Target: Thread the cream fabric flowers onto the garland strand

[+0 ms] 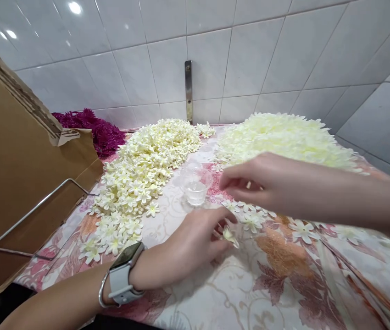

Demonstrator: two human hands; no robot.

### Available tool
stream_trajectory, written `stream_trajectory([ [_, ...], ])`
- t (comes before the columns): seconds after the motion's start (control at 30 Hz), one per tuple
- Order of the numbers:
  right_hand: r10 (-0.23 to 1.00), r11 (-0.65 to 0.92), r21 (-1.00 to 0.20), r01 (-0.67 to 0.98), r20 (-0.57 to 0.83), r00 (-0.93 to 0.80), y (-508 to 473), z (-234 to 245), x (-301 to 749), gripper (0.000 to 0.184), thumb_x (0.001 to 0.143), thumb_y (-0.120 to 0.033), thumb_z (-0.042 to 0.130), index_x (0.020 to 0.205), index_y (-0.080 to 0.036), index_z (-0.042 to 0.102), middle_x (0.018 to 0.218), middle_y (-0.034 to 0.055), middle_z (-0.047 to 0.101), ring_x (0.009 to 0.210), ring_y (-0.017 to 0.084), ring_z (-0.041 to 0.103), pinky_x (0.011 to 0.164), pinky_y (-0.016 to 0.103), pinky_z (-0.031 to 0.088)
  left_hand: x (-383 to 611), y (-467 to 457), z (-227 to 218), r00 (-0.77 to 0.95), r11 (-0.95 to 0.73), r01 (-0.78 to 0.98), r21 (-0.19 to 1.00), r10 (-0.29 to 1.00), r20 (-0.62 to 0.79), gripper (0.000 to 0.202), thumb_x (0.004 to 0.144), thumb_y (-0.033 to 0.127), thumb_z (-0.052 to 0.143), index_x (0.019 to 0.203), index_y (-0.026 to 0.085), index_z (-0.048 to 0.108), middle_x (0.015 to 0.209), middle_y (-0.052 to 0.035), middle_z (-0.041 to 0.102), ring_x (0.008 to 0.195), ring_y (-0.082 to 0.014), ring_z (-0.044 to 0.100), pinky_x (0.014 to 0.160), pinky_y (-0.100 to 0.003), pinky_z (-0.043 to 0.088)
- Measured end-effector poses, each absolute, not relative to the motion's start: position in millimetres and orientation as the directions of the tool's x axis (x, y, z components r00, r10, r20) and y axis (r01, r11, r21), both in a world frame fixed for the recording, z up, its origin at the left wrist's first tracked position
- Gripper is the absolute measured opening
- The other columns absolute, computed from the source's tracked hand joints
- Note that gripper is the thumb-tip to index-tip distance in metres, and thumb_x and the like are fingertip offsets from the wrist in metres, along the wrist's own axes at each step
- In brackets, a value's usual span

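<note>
While our left hand rests at six o'clock from the small clear plastic cup, it pinches a pale cream, star-petalled flower between four and five. Our right hand, at three o'clock, is slightly blurred, its fingers curled; a small pale bit shows among them, but we cannot tell whether it is gripped. Because the cup looks light and stands near both hands, a sideways sweep could tip it, and any liquid inside, which we cannot make out for certain, would wet our flower-printed white tablecloth. Squeezing too hard might crease the petals. Our right forearm, if lowered, could crush or scatter the loose white flowers at four o'clock.
</note>
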State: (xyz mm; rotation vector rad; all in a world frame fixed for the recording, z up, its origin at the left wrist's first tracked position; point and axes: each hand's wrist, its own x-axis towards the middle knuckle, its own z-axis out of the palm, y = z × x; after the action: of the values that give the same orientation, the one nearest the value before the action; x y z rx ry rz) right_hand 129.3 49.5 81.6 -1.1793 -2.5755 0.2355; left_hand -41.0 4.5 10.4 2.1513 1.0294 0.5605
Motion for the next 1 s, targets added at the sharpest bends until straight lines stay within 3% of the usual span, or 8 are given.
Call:
stream_trajectory([
  [0.1, 0.799, 0.491, -0.553, 0.673, -0.021, -0.601, 28.9, 52.0, 146.4, 0.035, 0.092, -0.035, 0.041, 0.069, -0.022, 0.064, 0.056, 0.0000, 0.063, 0.047, 0.014, 0.059, 0.040, 0.024, 0.043, -42.2, 6.3, 14.2, 0.464, -0.277, 0.445, 0.851, 0.885, 0.046, 0.026, 0.076, 0.016, 0.062, 0.098, 0.021, 0.050, 0.087, -0.0004, 0.062, 0.071, -0.0148, 0.064, 0.061, -0.024, 0.051],
  [0.2, 0.803, 0.368, -0.774, 0.516, -0.016, -0.596, 16.6, 28.3, 150.6, 0.021, 0.090, -0.035, 0.047, 0.091, -0.023, 0.064, 0.086, 0.0035, 0.070, 0.071, 0.018, 0.068, 0.055, 0.026, 0.053, -39.4, 7.8, 16.2, 0.408, -0.245, 0.444, 0.862, 0.912, 0.050, 0.014, 0.076, 0.019, 0.064, 0.083, 0.020, 0.052, 0.083, -0.0002, 0.060, 0.071, -0.0144, 0.063, 0.062, -0.025, 0.052],
  [0.27, 0.844, 0.337, -0.815, 0.472, 0.039, -0.536, 11.8, 16.9, 150.4, 0.015, 0.089, -0.030, 0.050, 0.095, -0.022, 0.062, 0.088, 0.0034, 0.070, 0.074, 0.018, 0.068, 0.059, 0.027, 0.054, -35.7, 9.0, 16.1, 0.396, -0.188, 0.406, 0.894, 0.918, 0.013, 0.010, 0.075, 0.018, 0.064, 0.076, 0.018, 0.055, 0.077, 0.0004, 0.060, 0.070, -0.0140, 0.062, 0.062, -0.024, 0.050],
  [0.37, 0.862, 0.484, -0.706, 0.517, 0.284, -0.419, 6.9, 5.3, 150.6, 0.015, 0.088, -0.020, 0.047, 0.094, -0.019, 0.061, 0.087, 0.0064, 0.069, 0.075, 0.018, 0.067, 0.061, 0.029, 0.055, -29.3, 10.7, 14.6, 0.347, 0.058, 0.235, 0.970, 0.927, -0.139, 0.013, 0.071, 0.015, 0.068, 0.073, 0.017, 0.054, 0.066, 0.0042, 0.057, 0.060, -0.0095, 0.058, 0.054, -0.019, 0.044],
  [0.47, 0.687, 0.722, -0.438, 0.536, 0.552, -0.474, 2.8, -1.7, 152.5, 0.017, 0.088, -0.014, 0.046, 0.096, -0.013, 0.061, 0.098, 0.0143, 0.065, 0.085, 0.022, 0.065, 0.068, 0.033, 0.055, -25.1, 10.1, 12.4, 0.290, 0.214, 0.064, 0.975, 0.931, -0.223, 0.020, 0.066, 0.013, 0.073, 0.073, 0.016, 0.054, 0.063, 0.0061, 0.056, 0.057, -0.0065, 0.055, 0.054, -0.017, 0.041],
  [0.53, 0.604, 0.789, -0.344, 0.509, 0.581, -0.545, 0.2, -5.1, 153.6, 0.015, 0.089, -0.013, 0.046, 0.096, -0.012, 0.060, 0.095, 0.0144, 0.064, 0.083, 0.021, 0.065, 0.066, 0.032, 0.055, -24.5, 7.8, 11.3, 0.289, 0.261, 0.005, 0.965, 0.924, -0.252, 0.023, 0.064, 0.013, 0.075, 0.075, 0.016, 0.055, 0.066, 0.0051, 0.059, 0.060, -0.0072, 0.058, 0.057, -0.017, 0.043],
  [0.63, 0.602, 0.787, -0.324, 0.524, 0.586, -0.542, -2.9, -8.8, 153.9, 0.014, 0.090, -0.012, 0.045, 0.098, -0.013, 0.057, 0.091, 0.0121, 0.065, 0.078, 0.020, 0.066, 0.062, 0.030, 0.055, -25.7, 3.3, 11.8, 0.290, 0.292, -0.026, 0.956, 0.917, -0.273, 0.023, 0.065, 0.015, 0.076, 0.077, 0.016, 0.057, 0.071, 0.0035, 0.062, 0.065, -0.0085, 0.061, 0.058, -0.017, 0.044],
  [1.0, 0.564, 0.783, -0.313, 0.538, 0.723, -0.400, -11.0, -11.6, 151.7, 0.022, 0.086, -0.003, 0.047, 0.105, -0.013, 0.051, 0.095, 0.0109, 0.065, 0.089, 0.018, 0.063, 0.076, 0.026, 0.052, -35.2, -5.6, 11.4, 0.448, 0.325, -0.196, 0.925, 0.869, -0.210, 0.041, 0.072, 0.012, 0.074, 0.106, 0.029, 0.057, 0.089, 0.0025, 0.067, 0.082, -0.0098, 0.064, 0.073, -0.019, 0.048],
])
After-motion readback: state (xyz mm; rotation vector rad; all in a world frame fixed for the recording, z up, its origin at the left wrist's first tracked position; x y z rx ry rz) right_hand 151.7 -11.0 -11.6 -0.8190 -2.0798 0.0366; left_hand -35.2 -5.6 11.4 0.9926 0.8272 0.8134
